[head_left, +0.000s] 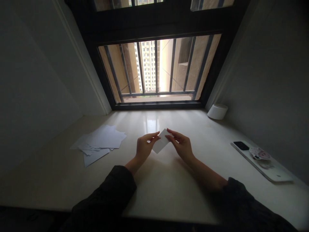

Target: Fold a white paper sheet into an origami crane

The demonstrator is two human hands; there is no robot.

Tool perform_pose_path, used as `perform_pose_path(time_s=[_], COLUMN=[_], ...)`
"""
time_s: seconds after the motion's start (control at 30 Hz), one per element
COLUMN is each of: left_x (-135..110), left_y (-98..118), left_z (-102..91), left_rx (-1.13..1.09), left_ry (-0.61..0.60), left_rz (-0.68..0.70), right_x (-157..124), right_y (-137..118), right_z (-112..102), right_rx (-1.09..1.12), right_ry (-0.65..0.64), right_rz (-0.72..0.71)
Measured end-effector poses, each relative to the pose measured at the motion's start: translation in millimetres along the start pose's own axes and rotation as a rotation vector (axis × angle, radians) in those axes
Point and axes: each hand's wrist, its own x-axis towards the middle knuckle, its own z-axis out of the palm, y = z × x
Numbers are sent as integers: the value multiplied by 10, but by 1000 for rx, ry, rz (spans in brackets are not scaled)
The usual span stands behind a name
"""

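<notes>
Between my two hands is a small piece of white paper [159,145], held tilted with one corner up, above the pale sill. My left hand [145,145] pinches its left side between thumb and fingers. On the opposite side, the thumb and fingers of my right hand [181,144] pinch the upper right edge. Whether the paper is folded in layers I cannot tell. To the left of my left hand lies a loose pile of white paper sheets [103,138], overlapping at different angles.
A phone [263,162] with a round cartoon grip on its back lies at the right. Near the window's right corner stands a white round container [217,111]. The dark window frame [156,105] bounds the sill [154,193] at the back, and walls close both sides.
</notes>
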Motion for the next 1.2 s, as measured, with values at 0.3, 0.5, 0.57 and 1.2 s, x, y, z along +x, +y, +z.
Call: perform_pose_path(time_s=[0.3, 0.5, 0.57, 1.2], left_x=[4, -24, -36, 5], left_y=[-36, -10, 10, -85], left_z=[32, 114, 136, 69], left_rx=[-119, -262, -282, -212], left_ry=[20, 62, 69, 15], left_rz=[-68, -142, -171, -163], right_x=[9, -6, -2, 49], right_y=[-27, -2, 16, 17], right_z=[44, 82, 75, 5], right_rx=[129, 97, 78, -7], right_ry=[-75, -177, -156, -232], right_rz=[129, 250, 269, 288])
